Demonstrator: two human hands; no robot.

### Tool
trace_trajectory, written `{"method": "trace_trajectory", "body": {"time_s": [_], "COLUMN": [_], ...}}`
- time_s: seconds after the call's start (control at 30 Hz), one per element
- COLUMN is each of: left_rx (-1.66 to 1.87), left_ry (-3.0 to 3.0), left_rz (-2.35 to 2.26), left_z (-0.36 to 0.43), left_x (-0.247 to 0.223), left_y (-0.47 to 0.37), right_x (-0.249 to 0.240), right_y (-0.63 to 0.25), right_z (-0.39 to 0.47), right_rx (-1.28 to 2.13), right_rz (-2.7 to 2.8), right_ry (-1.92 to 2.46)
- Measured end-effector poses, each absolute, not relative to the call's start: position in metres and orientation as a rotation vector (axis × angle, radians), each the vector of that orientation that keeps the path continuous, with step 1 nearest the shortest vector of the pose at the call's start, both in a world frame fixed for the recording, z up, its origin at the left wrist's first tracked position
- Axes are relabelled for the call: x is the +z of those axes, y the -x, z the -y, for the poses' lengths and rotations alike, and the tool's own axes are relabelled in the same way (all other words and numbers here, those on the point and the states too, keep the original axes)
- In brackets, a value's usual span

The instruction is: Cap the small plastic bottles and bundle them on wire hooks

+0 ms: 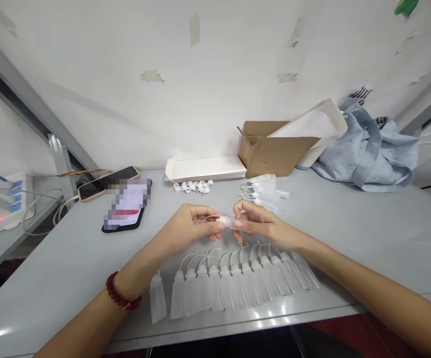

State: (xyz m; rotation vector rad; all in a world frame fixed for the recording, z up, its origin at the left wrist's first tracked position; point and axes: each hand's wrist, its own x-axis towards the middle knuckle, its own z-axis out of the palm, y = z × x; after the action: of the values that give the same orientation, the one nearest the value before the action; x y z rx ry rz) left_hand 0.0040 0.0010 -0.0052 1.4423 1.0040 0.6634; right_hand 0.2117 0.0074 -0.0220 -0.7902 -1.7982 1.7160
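Fingertips (219, 226) of the left hand (196, 223) and right hand (258, 223) pinch a small translucent plastic bottle (230, 223) at centre; the row of similar tube-topped bottles (237, 291) at six o'clock looks fitted, while loose white plastic caps (200, 187) at eleven o'clock seem unused.

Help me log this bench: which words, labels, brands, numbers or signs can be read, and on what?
No text can be read anywhere.
Lit, black-edged rectangular phone: pixelated, unreadable.
White plastic power strip: any markings too small to read.
Translucent plastic bottles in a row: no lettering visible.
Brown cardboard box: none legible.
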Motion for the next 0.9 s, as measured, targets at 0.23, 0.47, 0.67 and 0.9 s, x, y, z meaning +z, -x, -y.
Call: {"method": "trace_trajectory", "body": {"time_s": [0.23, 0.47, 0.67, 0.9], "left_rx": [0.715, 0.567, 0.601, 0.633], "left_ry": [-1.541, -1.623, -1.635, -1.615], "left_rz": [-1.051, -1.087, -1.007, -0.99], "left_z": [-0.0005, -0.0004, 0.0016, 0.0023], "left_x": [-0.0019, -0.0014, 0.0002, -0.0003], "left_y": [-0.0043, -0.0007, -0.0025, -0.003], "right_x": [-0.0236, -0.0196, -0.0223, -0.0219], "right_y": [-0.2129, -0.2115, -0.2123, -0.2119], "right_z": [-0.0079, -0.005, -0.0066, -0.007], "right_rx": [1.718, 1.714, 1.714, 1.778], "right_rz": [1.804, 1.802, 1.802, 1.753], "right_ry": [0.78, 0.786, 0.758, 0.726]}}
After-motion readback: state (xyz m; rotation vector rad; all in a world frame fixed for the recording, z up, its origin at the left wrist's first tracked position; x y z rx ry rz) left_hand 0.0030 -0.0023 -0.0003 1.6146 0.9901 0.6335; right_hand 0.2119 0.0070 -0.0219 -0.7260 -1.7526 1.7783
